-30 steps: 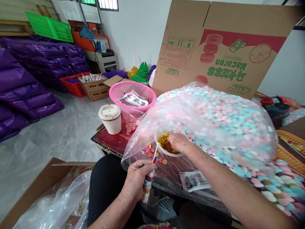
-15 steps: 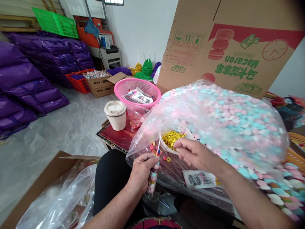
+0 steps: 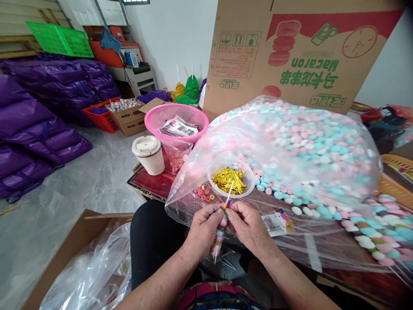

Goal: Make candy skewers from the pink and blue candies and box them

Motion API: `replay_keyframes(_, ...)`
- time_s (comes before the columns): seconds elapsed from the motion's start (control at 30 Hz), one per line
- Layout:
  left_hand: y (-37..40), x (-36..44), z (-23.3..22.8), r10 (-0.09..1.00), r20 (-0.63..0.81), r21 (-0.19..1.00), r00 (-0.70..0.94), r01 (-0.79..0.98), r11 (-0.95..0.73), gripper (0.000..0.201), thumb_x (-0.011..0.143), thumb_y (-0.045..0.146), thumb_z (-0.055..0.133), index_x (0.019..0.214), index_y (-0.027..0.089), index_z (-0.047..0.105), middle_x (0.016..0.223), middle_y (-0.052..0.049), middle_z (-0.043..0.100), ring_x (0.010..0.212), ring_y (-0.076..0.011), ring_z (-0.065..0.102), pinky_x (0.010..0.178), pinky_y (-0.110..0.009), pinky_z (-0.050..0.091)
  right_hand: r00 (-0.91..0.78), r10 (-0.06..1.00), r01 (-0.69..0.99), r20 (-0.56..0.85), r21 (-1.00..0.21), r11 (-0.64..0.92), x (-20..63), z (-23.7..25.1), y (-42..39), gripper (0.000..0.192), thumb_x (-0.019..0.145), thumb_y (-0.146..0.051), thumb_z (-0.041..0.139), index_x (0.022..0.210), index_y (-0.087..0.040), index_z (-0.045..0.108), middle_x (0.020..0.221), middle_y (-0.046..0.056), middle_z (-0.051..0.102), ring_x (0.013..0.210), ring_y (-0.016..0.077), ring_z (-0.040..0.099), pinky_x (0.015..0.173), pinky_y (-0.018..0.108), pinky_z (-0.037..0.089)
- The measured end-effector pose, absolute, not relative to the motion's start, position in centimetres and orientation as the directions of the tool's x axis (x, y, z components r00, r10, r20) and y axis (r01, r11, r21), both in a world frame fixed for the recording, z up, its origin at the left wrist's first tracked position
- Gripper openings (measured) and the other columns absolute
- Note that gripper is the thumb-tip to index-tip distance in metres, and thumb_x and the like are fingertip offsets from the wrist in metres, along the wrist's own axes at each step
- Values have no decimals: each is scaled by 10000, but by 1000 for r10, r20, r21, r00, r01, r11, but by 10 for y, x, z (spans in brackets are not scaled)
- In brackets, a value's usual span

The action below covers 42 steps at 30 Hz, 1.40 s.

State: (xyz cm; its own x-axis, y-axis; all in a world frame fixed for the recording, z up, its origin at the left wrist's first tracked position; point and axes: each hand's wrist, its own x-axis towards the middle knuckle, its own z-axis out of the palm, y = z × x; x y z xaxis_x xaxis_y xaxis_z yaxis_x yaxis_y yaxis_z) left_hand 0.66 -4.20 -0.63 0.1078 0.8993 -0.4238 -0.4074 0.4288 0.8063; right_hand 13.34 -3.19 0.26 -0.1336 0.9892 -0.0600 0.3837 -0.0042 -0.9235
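My left hand (image 3: 206,226) is closed around a candy skewer (image 3: 218,241) in a clear printed wrapper, with pink and pale sweets showing inside. Its white stick (image 3: 230,189) pokes up past the gathered neck. At that neck my right hand (image 3: 247,221) is pinched, fingertips against those of my left hand, with a bit of gold twist tie (image 3: 223,207) showing between them. Just beyond, a clear round bowl (image 3: 250,181) holds a heap of gold twist ties (image 3: 227,178). A flat printed wrapper (image 3: 277,222) lies right of my right hand.
A big clear bag (image 3: 258,129) of pink, blue and white sweets covers much of the table, some spilling right. Small ring sweets (image 3: 204,193), a lidded cup (image 3: 148,155) and a pink basket (image 3: 176,112) stand left. An open carton (image 3: 77,241) sits by my leg.
My right hand has come from beside the gold twist tie bowl, down and left to the wrapper's neck, and now meets my left hand. The view has shifted slightly.
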Motion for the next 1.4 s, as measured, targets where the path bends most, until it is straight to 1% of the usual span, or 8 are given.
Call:
replay_keyframes(0.13, -46, 8, -8, 917, -386, 835, 103, -383, 395, 352, 623, 436, 757, 664, 118, 611, 544, 24, 548, 360, -32, 423, 325, -141, 333, -106, 992, 449, 62, -888, 103, 134, 1, -36, 228, 835, -309, 479, 637, -198, 494, 583, -9, 573, 552, 118, 504, 551, 237, 406)
replay_keyframes(0.27, -43, 8, -9, 855, -469, 671, 221, -541, 507, 362, 573, 399, 802, 601, 125, 567, 481, 29, 537, 315, -51, 413, 298, -169, 336, -113, 994, 354, 16, -934, 55, 139, 0, -42, 161, 860, -338, 491, 832, -190, 549, 582, -28, 577, 502, 112, 507, 482, 218, 395)
replay_keyframes(0.43, -39, 3, -5, 696, -417, 495, 585, -496, 713, 389, 487, 300, 873, 699, 90, 624, 528, -26, 606, 468, -124, 582, 471, -250, 521, -423, 865, 353, 268, -831, 430, 162, 24, -45, 207, 899, -262, 471, 774, -181, 614, 649, 4, 615, 569, 108, 536, 553, 217, 409)
replay_keyframes(0.53, -38, 5, 0, 649, -326, 487, 688, -466, 739, 426, 510, 293, 867, 813, 106, 633, 568, -15, 617, 460, -126, 582, 450, -249, 514, -572, 791, 244, 218, -876, 417, 172, 33, -40, 187, 901, -283, 490, 806, -193, 624, 651, -13, 612, 555, 99, 529, 521, 202, 400)
replay_keyframes(0.67, -39, 15, 6, 756, -394, 471, 523, -592, 654, 458, 553, 216, 851, 940, 168, 610, 696, 4, 642, 506, -93, 583, 481, -204, 486, -418, 907, 353, 48, -912, 211, 168, 19, -37, 286, 884, -361, 487, 646, -201, 496, 560, -36, 518, 511, 99, 465, 478, 209, 364)
replay_keyframes(0.8, -42, 29, 4, 833, -500, 506, 237, -701, 503, 424, 509, 184, 865, 843, 150, 607, 702, 21, 630, 561, -68, 578, 552, -172, 467, -65, 990, 479, 127, -866, 143, 158, 1, -45, 340, 855, -379, 502, 580, -213, 391, 506, -46, 451, 483, 99, 403, 461, 218, 325)
replay_keyframes(1.17, -33, 26, 24, 736, -486, 762, 471, -184, 621, 347, 546, 346, 831, 759, 123, 671, 549, 16, 580, 431, -66, 481, 420, -173, 356, -365, 784, 680, 502, -431, 592, 175, -1, -59, 220, 853, -87, 339, 702, -198, 454, 604, 13, 546, 547, 134, 496, 527, 249, 340)
replay_keyframes(1.4, -48, 47, 18, 959, -252, 955, 133, -124, 268, 486, 600, 449, 783, 973, 179, 625, 715, -16, 643, 613, -127, 574, 585, -224, 442, -156, 734, 873, 661, -256, 415, 208, -1, -47, 244, 878, -147, 366, 712, -186, 540, 588, 37, 551, 560, 159, 496, 554, 287, 344)
